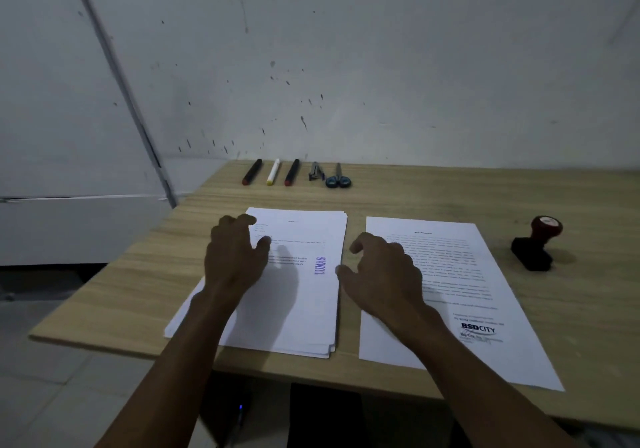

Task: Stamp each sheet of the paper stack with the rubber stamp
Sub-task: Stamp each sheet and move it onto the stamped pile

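Note:
A stack of white printed sheets [304, 309] lies on the left of the wooden table [415, 198]; its top sheet carries a purple "LUNAS" stamp mark [320, 265]. My left hand [235, 257] hovers over or rests on the upper left of that stack, fingers loosely bent, holding nothing. A separate printed sheet [460, 295] with a "BSD CITY" logo lies to the right. My right hand [381, 271] is over that sheet's left edge, fingers relaxed and empty. The rubber stamp [536, 243], black base with a red knob, lies tilted on the table at the far right, away from both hands.
Along the table's back edge lie two black markers with red ends [252, 172] [292, 172], a white marker [273, 172], a small metal stapler-like tool [316, 171] and blue-handled scissors [338, 177]. A wall rises directly behind the table. The table's left edge drops to the floor.

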Demonstrator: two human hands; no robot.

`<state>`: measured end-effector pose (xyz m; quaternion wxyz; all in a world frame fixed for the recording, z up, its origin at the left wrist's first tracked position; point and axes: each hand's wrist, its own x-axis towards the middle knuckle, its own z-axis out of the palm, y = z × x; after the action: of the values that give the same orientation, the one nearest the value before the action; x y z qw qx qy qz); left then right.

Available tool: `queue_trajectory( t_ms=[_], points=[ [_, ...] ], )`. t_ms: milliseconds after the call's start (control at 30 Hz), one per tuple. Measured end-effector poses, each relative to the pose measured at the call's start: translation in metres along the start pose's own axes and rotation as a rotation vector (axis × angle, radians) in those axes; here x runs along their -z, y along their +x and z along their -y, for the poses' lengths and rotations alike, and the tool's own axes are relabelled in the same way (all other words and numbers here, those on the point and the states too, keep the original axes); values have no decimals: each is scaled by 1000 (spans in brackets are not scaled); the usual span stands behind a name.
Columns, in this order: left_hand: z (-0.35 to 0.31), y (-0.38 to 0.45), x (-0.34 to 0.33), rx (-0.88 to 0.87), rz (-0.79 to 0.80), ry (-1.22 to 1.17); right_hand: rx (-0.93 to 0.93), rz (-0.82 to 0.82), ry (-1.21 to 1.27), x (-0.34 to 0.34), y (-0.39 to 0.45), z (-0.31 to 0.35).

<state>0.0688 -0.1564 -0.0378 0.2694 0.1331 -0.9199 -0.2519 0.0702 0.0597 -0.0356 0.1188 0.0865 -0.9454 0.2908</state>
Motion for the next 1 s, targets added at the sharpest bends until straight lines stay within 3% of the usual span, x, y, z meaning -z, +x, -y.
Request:
queue_trajectory(
  t_ms=[133,300,600,767,867,1000],
  points=[
    [-38,-11,-18,-214,-17,-151,-8,-103,-22,20,2,-28],
    [-95,-25,-48,-393,86,-267,-100,-262,-49,51,3,-72],
    [-176,-46,-105,-510,223,-393,-319,-625,41,104,13,-162],
    [-199,-47,-127,-523,280,-412,-407,-535,12,117,24,-194],
    [-206,-46,-137,-524,290,-402,-403,-420,-7,120,33,-205],
    [-200,-44,-145,-543,342,-327,-378,-390,-9,120,40,-211]
  ],
)
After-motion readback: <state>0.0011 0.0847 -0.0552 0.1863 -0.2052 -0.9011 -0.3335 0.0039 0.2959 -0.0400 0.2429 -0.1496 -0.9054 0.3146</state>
